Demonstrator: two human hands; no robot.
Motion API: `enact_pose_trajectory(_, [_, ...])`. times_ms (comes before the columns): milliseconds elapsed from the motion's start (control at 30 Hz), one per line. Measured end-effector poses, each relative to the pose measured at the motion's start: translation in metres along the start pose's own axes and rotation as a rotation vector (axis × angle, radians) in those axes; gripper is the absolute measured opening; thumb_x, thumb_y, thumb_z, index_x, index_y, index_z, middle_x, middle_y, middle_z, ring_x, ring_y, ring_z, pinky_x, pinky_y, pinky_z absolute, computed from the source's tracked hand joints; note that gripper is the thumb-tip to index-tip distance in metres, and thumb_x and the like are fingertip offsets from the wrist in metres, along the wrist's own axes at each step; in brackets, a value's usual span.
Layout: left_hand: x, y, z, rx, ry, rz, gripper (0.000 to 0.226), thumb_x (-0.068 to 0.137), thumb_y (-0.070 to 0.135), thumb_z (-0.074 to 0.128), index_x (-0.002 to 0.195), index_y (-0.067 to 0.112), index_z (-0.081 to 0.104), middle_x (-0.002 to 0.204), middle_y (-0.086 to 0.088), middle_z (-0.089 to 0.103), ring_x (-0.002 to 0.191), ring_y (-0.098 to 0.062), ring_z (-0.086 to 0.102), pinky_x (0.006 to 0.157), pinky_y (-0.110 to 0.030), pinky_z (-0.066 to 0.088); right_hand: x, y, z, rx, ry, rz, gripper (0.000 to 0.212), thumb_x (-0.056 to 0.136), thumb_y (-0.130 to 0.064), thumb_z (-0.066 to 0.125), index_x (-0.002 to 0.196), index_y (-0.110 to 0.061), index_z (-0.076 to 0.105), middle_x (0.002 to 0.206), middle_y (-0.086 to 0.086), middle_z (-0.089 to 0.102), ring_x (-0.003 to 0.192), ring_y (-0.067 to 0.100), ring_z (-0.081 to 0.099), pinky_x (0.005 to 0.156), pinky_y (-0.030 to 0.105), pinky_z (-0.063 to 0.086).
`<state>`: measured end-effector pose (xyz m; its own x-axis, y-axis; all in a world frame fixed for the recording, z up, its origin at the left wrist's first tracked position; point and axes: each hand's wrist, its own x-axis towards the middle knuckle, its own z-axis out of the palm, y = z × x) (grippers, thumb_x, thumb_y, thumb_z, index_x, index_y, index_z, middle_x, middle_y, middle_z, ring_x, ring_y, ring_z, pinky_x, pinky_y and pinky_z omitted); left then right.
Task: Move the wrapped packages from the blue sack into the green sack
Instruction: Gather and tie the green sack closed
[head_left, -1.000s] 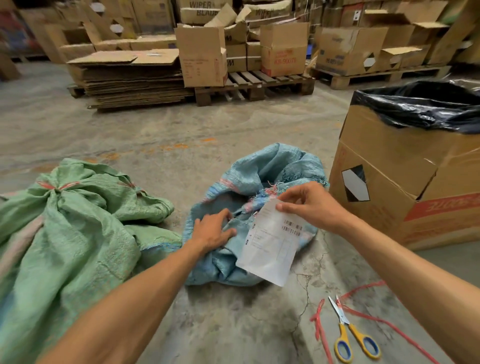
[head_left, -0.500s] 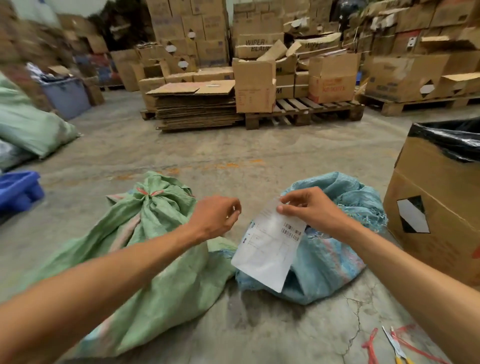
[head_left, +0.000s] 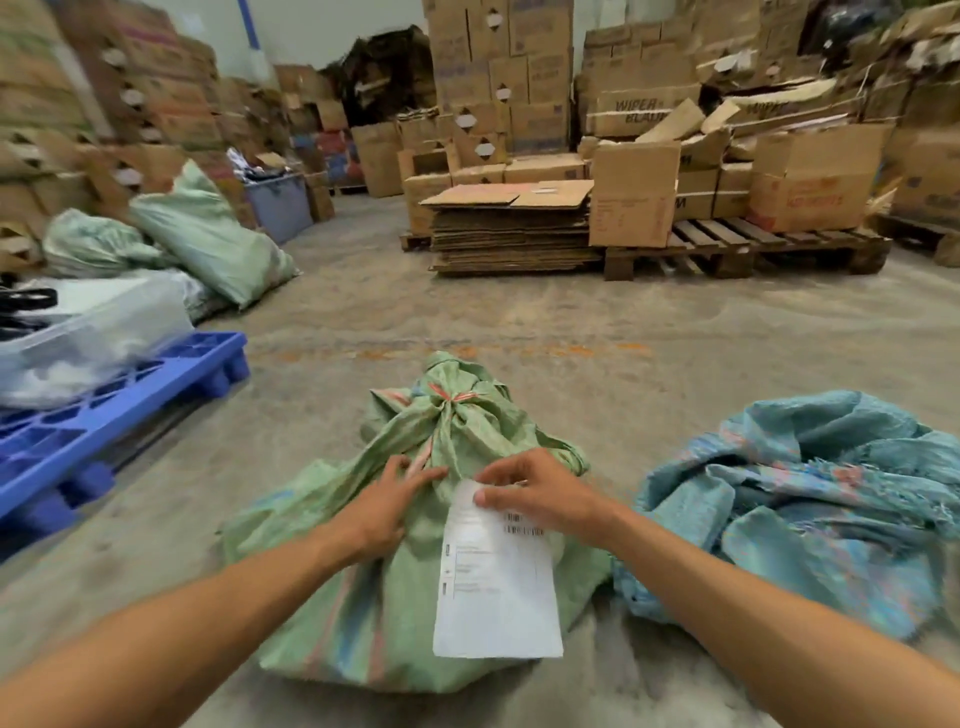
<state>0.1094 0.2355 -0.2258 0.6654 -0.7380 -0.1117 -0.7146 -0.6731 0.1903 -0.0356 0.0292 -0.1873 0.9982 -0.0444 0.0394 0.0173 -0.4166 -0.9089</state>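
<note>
You face a concrete floor (head_left: 571, 317) ringed with stacked cardboard boxes (head_left: 498, 78), a heap of flattened cardboard (head_left: 511, 228) and a wooden pallet (head_left: 748, 249) carrying more boxes at the far side. Off to your left a blue plastic pallet (head_left: 104, 410) lies on the floor with clear plastic sheeting (head_left: 88, 332) piled on it, and pale green filled sacks (head_left: 208, 234) lean behind that. Right in front of you sits the green sack (head_left: 415, 582), its neck bunched and tied with a reddish cord (head_left: 454, 397) at the top. To your right, just beside it, the blue sack (head_left: 810, 499) lies crumpled and slack on the floor. Your left hand (head_left: 387, 506) rests on the green sack with its fingers straight and spread, pressing the cloth below the knot and gripping nothing. Your right hand (head_left: 535, 493) pinches the top edge of a flat white wrapped package (head_left: 496, 587) between thumb and curled fingers; the package hangs down over the front of the green sack, its printed label and barcodes facing you, and whether it touches the cloth you cannot tell from here.
</note>
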Motion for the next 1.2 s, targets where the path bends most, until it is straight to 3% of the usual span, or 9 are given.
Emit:
enact_pose_trajectory(233, [0.008, -0.056, -0.002, -0.059, 0.290, 0.046, 0.097, 0.081, 0.006, 0.060, 0.147, 0.059, 0.011, 0.132, 0.003, 0.026, 0.114, -0.022, 0.047, 0.091, -0.042, 0.051, 0.050, 0.005, 0.034, -0.123, -0.111, 0.069, 0.032, 0.093, -0.024, 0.065, 0.122, -0.013, 0.068, 0.110, -0.004, 0.070, 0.099, 0.010, 0.065, 0.088, 0.030, 0.053])
enact_pose_trajectory(367, [0.003, -0.065, 0.010, 0.202, 0.410, 0.220, 0.063, 0.079, 0.031, 0.075, 0.133, 0.040, 0.042, 0.141, -0.005, 0.043, 0.111, -0.030, 0.055, 0.079, -0.040, 0.056, 0.069, 0.008, 0.026, -0.200, -0.151, 0.091, 0.037, 0.093, -0.025, 0.065, 0.127, -0.010, 0.065, 0.119, 0.001, 0.067, 0.103, 0.014, 0.063, 0.087, 0.029, 0.052])
enact_pose_trajectory(433, [0.002, -0.064, 0.016, 0.405, 0.417, 0.322, 0.043, 0.089, 0.048, 0.055, 0.131, 0.041, 0.048, 0.144, 0.000, 0.050, 0.112, -0.028, 0.058, 0.079, -0.036, 0.054, 0.074, 0.002, 0.026, -0.245, -0.168, 0.059, 0.033, 0.093, -0.023, 0.066, 0.124, -0.010, 0.067, 0.114, 0.001, 0.070, 0.099, 0.014, 0.066, 0.086, 0.028, 0.054])
enact_pose_trajectory(533, [0.005, -0.064, 0.014, 0.483, 0.261, 0.173, 0.057, 0.095, 0.060, 0.024, 0.151, 0.051, 0.012, 0.165, 0.007, 0.010, 0.130, -0.028, 0.041, 0.089, -0.039, 0.041, 0.079, 0.002, 0.034, -0.183, -0.169, 0.060, 0.027, 0.094, -0.023, 0.064, 0.117, -0.011, 0.071, 0.106, -0.001, 0.073, 0.092, 0.012, 0.069, 0.084, 0.027, 0.055])
enact_pose_trajectory(667, [0.012, -0.056, 0.009, 0.485, 0.191, 0.075, 0.075, 0.090, 0.074, 0.023, 0.134, 0.057, -0.036, 0.159, 0.005, -0.031, 0.121, -0.026, 0.036, 0.084, -0.036, 0.034, 0.085, 0.014, 0.051, -0.185, -0.170, 0.083, 0.030, 0.094, -0.022, 0.064, 0.121, -0.010, 0.069, 0.111, 0.001, 0.071, 0.097, 0.014, 0.067, 0.089, 0.028, 0.053])
enact_pose_trajectory(733, [0.013, -0.057, 0.011, 0.479, 0.138, 0.046, 0.087, 0.076, 0.086, 0.018, 0.131, 0.055, -0.041, 0.156, 0.003, -0.037, 0.119, -0.027, 0.037, 0.083, -0.036, 0.034, 0.090, 0.019, 0.057, -0.197, -0.125, 0.087, 0.033, 0.094, -0.020, 0.062, 0.126, -0.012, 0.065, 0.113, -0.003, 0.069, 0.097, 0.008, 0.064, 0.086, 0.021, 0.050])
enact_pose_trajectory(833, [0.009, -0.065, 0.011, 0.498, 0.110, 0.050, 0.116, 0.045, 0.094, 0.014, 0.135, 0.047, -0.043, 0.153, 0.006, -0.041, 0.125, -0.029, 0.035, 0.084, -0.036, 0.034, 0.098, 0.034, 0.054, -0.271, -0.033, 0.107, 0.041, 0.096, -0.026, 0.059, 0.136, -0.018, 0.058, 0.139, -0.006, 0.057, 0.125, 0.012, 0.054, 0.108, 0.040, 0.041])
enact_pose_trajectory(1067, [0.005, -0.068, 0.012, 0.506, 0.070, -0.007, 0.136, 0.051, 0.094, 0.052, 0.143, 0.043, -0.035, 0.151, 0.008, -0.044, 0.135, -0.034, 0.026, 0.100, -0.040, 0.033, 0.099, 0.049, 0.054, -0.209, 0.049, 0.104, 0.047, 0.092, -0.026, 0.066, 0.137, -0.018, 0.055, 0.140, -0.004, 0.055, 0.130, 0.015, 0.049, 0.110, 0.036, 0.039])
enact_pose_trajectory(1200, [0.010, -0.066, 0.009, 0.491, 0.075, -0.033, 0.143, 0.046, 0.093, 0.058, 0.145, 0.043, -0.031, 0.155, 0.009, -0.038, 0.135, -0.034, 0.025, 0.102, -0.042, 0.032, 0.096, 0.058, 0.059, -0.320, 0.077, 0.113, 0.051, 0.083, -0.039, 0.071, 0.131, -0.041, 0.053, 0.132, -0.023, 0.053, 0.132, 0.011, 0.044, 0.111, 0.062, 0.025])
